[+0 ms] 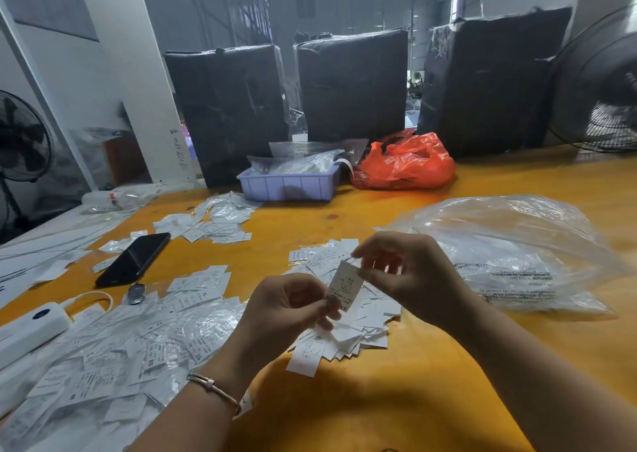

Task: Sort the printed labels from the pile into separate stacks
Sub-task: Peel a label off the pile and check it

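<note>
- fingertips [331,305] of the left hand [286,308] pinch the lower end of one white printed label [344,288], near the middle of the frame.
- right hand [403,272] pinches the same label's upper edge between thumb and forefinger, its other fingers loosely curled; the label hangs tilted between the two hands, above the table.
- directly beneath the hands lies a pile of labels [348,334], fanned out and overlapping on the orange table [396,400].
- a thin bracelet [213,388] circles the left wrist, lower centre.
- lower left of the frame holds a wide spread of labels and small clear sleeves [113,358]; a smaller stack [201,284] sits just above it, and another group [210,226] lies further up, left of centre.
- a black phone [134,258] lies on the left, with a white power bank [29,331] and its cable at the left edge.
- a large clear plastic bag [510,251] rests at right, just beside the right hand.
- upper centre: a lilac tray [289,186] holding bags, next to a red plastic bag [406,162].
</note>
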Motion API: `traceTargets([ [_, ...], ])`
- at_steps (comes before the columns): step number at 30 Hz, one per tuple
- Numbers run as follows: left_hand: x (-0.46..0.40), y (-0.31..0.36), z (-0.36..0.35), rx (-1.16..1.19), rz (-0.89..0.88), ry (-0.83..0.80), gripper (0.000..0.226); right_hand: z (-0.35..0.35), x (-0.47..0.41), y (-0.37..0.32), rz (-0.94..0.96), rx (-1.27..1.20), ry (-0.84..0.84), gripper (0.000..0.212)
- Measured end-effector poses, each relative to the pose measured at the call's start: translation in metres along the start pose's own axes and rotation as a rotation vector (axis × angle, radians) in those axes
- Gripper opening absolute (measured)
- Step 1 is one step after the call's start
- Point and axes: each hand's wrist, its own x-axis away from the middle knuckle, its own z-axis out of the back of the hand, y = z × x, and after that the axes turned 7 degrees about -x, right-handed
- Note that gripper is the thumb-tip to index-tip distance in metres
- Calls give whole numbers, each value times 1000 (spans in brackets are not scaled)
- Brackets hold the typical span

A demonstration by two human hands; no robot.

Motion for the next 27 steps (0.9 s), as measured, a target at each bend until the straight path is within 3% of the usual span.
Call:
traceTargets([
  [6, 2, 3, 0, -1, 45, -2, 26, -5, 2, -2, 25, -25, 23, 13],
  [17, 1, 5, 0, 65, 114, 11, 22, -9, 4, -1, -22, -49, 144, 13],
  [27, 1, 1, 1, 76, 97, 15, 22, -18, 7, -8, -139, -167, -26, 14],
])
